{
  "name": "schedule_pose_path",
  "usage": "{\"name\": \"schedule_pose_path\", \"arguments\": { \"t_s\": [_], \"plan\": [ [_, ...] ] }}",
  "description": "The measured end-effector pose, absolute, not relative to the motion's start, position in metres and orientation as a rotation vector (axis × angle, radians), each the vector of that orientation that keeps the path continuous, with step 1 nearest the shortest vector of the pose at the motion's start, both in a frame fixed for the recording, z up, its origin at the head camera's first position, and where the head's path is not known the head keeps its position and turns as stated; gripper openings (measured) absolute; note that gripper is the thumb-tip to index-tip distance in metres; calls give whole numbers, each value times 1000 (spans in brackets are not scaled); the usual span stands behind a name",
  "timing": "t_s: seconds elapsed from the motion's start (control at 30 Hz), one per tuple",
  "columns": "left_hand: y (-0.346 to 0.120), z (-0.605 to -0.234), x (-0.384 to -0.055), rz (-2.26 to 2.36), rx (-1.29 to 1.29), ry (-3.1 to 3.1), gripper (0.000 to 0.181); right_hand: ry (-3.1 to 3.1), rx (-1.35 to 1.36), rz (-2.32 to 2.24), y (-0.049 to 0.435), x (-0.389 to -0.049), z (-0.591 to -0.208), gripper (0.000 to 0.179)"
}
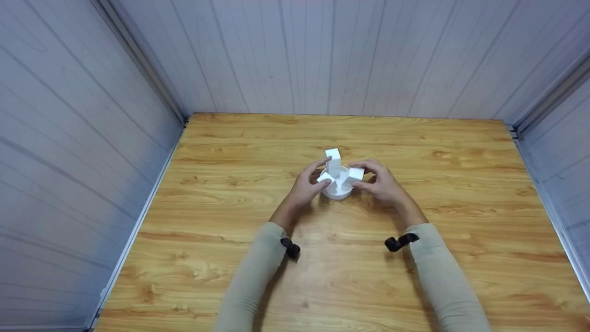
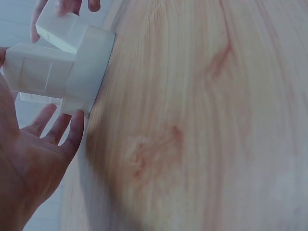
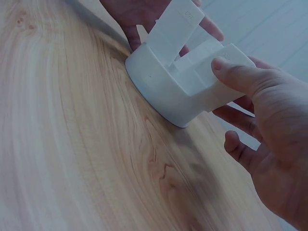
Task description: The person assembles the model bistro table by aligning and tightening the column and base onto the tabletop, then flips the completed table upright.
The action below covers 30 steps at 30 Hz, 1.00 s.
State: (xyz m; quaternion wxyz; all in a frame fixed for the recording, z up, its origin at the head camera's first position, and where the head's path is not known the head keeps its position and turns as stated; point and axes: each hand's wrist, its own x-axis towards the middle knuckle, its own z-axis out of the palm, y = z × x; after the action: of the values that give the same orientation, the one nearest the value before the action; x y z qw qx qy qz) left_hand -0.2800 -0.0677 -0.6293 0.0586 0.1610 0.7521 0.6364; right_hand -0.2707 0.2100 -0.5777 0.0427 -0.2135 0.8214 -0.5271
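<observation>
A white round piece with three blocky posts sits on the wooden table. Its back post stands tallest in the head view; the left post and right post lean outward. My left hand holds the left side, thumb on the left post and index finger at the back post. In the left wrist view, other fingers of that hand reach the round base. My right hand pinches the right post between thumb and fingers; the thumb presses its face in the right wrist view.
The wood-grain table extends around both hands. White panel walls border it at the back, left and right. Black wrist mounts are strapped over both sleeves.
</observation>
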Motion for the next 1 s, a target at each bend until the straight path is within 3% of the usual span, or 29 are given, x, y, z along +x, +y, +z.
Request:
{"name": "schedule_pose_path", "arguments": {
  "t_s": [0.23, 0.57, 0.83, 1.0],
  "plan": [
    [-63, -593, -258, 1913, 432, 2271, 63, 2539, -649, -1576, 212, -270, -577, 51],
    [-70, -588, -241, 1906, 425, 2376, 62, 2528, -595, -1764, 211, -251, -589, 83],
    [-76, -592, -222, 1839, 476, 2564, 64, 2598, -521, -1840, 207, -233, -601, 71],
    [-74, -595, -224, 1803, 562, 2627, 47, 2656, -540, -1840, 201, -233, -603, 55]
  ]
}}
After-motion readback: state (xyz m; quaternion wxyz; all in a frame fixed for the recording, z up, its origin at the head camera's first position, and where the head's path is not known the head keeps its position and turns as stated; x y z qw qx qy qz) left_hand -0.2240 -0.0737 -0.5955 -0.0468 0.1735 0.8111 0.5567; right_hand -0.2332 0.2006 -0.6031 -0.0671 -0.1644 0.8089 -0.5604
